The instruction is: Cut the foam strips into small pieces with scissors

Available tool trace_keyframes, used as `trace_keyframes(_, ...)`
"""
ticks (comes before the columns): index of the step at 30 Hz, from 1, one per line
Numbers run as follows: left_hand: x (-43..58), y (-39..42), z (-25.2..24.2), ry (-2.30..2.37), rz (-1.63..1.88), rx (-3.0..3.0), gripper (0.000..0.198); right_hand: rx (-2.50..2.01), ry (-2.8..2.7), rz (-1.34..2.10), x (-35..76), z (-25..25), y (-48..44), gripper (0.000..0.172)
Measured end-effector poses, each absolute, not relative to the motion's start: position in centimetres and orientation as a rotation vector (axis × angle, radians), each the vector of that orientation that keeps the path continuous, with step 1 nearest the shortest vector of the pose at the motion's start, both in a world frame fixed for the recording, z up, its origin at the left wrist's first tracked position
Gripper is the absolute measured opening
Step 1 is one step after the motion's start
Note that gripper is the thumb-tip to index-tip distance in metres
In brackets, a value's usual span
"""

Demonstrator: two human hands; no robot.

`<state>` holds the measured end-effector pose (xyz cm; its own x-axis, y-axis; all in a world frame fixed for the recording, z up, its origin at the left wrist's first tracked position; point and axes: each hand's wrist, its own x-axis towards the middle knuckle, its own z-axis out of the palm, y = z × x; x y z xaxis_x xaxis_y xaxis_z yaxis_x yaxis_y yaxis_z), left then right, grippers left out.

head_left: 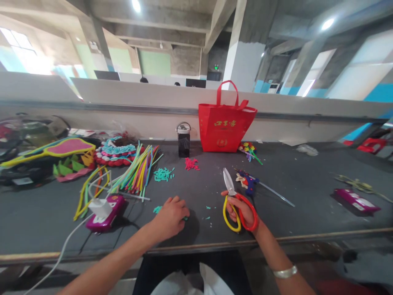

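Observation:
In my right hand (245, 211) is a pair of scissors (229, 184) with one yellow and one red handle loop. My fingers go through and around the loops, and the blades point away from me, nearly together. My left hand (172, 217) rests palm down on the table with its fingers curled. Short cut teal pieces (157, 209) lie beside it, and more teal shows under its fingertips; the palm is hidden. A few tiny scraps (208, 218) lie between the hands. Farther off are a teal pile (163, 174) and a pink-red pile (192, 164) of cut pieces.
Colourful pipe cleaners (136, 170) lie left, behind a purple power strip (106, 213) with a white plug and cable. A red bag (225, 127) and black lantern-like object (184, 141) stand at the back. A blue glue gun (249, 182) lies right, before another purple strip (356, 200).

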<state>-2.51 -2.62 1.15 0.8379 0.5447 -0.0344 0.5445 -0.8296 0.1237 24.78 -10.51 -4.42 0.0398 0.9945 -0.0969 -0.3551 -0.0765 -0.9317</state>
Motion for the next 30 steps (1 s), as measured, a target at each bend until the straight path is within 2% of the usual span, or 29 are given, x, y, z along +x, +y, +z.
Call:
trace_keyframes(4, -1.7, -2.1, 1.0, 0.886, 0.116, 2.79, 0.012, -1.013, -0.858, 1.373, 24.9, -4.5, -10.6, 0.042)
trace_keyframes(8, -1.0, -0.9, 2.2, 0.794, 0.403, 2.192, 0.008, -1.015, -0.881, 1.37, 24.4, -3.9, -10.4, 0.044)
trace_keyframes(12, 1.4, 0.3, 2.8, 0.58, 0.493, 1.521, 0.021, -1.095, -0.992, 1.178, 22.8, -2.8, -9.9, 0.046)
trace_keyframes(15, 3.7, 1.2, 2.0, 0.531, 0.492, 1.248, 0.029, -1.167, -1.085, 0.96, 21.9, -2.0, -9.2, 0.045)
trace_keyframes(20, 6.0, 1.7, 0.0, 0.493, 0.503, 1.151, 0.032, -1.254, -1.191, 0.641, 21.6, -1.0, -7.7, 0.045)
trace_keyframes(30, 7.4, 1.6, -0.1, 0.471, 0.478, 1.101, 0.031, -1.28, -1.239, 0.595, 21.3, -1.4, -6.4, 0.034)
